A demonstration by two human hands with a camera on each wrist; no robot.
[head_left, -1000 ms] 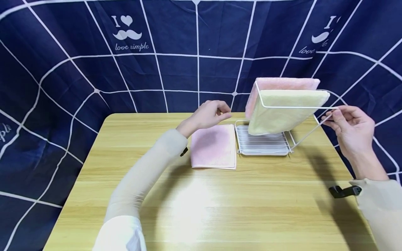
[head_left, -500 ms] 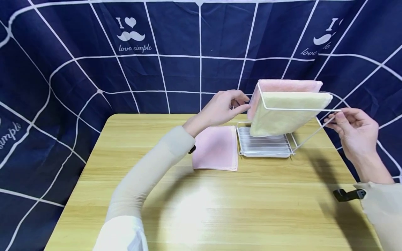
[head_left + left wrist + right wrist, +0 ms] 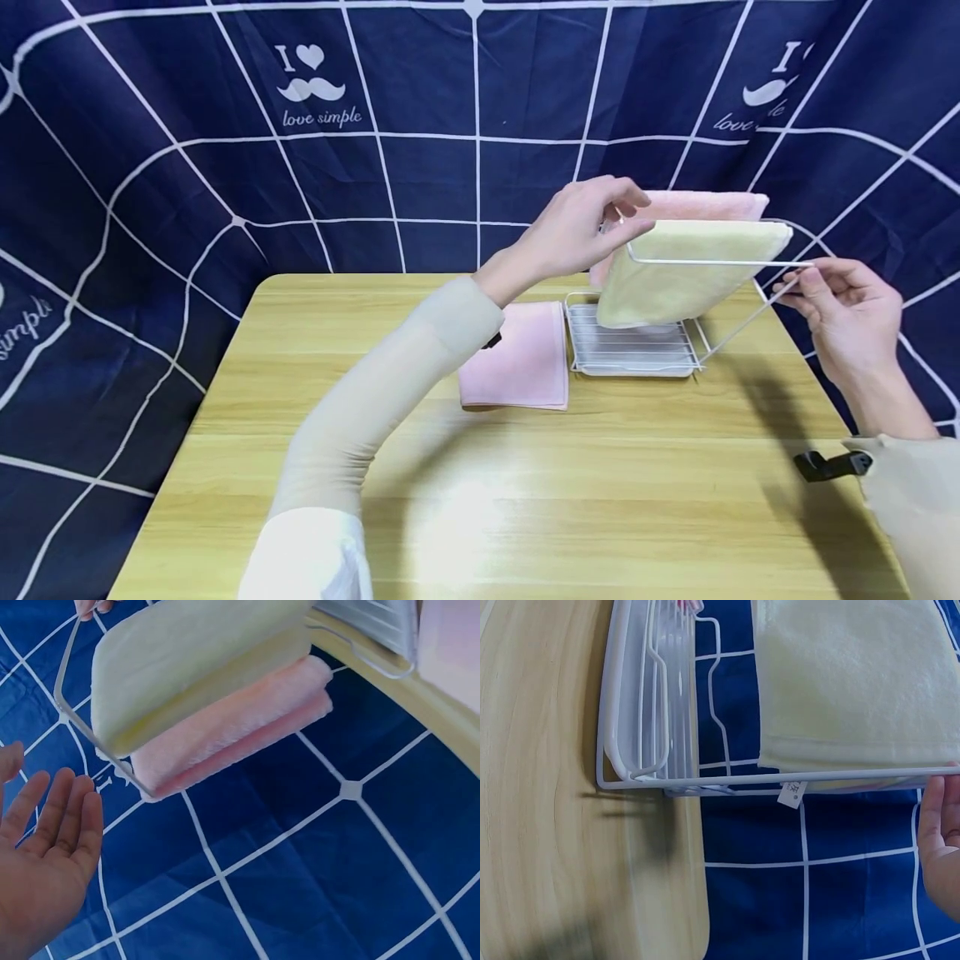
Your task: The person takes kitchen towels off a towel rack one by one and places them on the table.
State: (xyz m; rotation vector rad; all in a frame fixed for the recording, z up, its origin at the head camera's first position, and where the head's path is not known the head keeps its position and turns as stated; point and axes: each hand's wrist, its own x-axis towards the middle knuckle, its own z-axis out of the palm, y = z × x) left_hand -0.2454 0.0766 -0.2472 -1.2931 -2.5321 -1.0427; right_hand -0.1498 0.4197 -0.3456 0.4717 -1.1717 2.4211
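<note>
A white wire rack (image 3: 720,263) stands at the back right of the table, with a yellow towel (image 3: 690,287) and a pink towel (image 3: 705,205) hung over its upper rails. My right hand (image 3: 858,325) pinches the upper right corner of the rack between thumb and fingers. At the towels' left end is my left hand (image 3: 581,223); in the left wrist view that hand (image 3: 49,855) holds nothing, its fingers loosely extended and apart from the yellow towel (image 3: 195,667). A folded pink cloth (image 3: 517,375) lies flat left of the rack, partly covered by my left forearm.
The rack's base holds a white drip tray (image 3: 637,367) under a wire grid. Beneath everything is a light wooden table (image 3: 600,500). A dark blue curtain (image 3: 420,183) with white lines hangs close behind it and along the sides.
My left hand has moved right and up, from over the folded pink cloth to the left end of the hung towels. My right hand has kept its hold on the rack.
</note>
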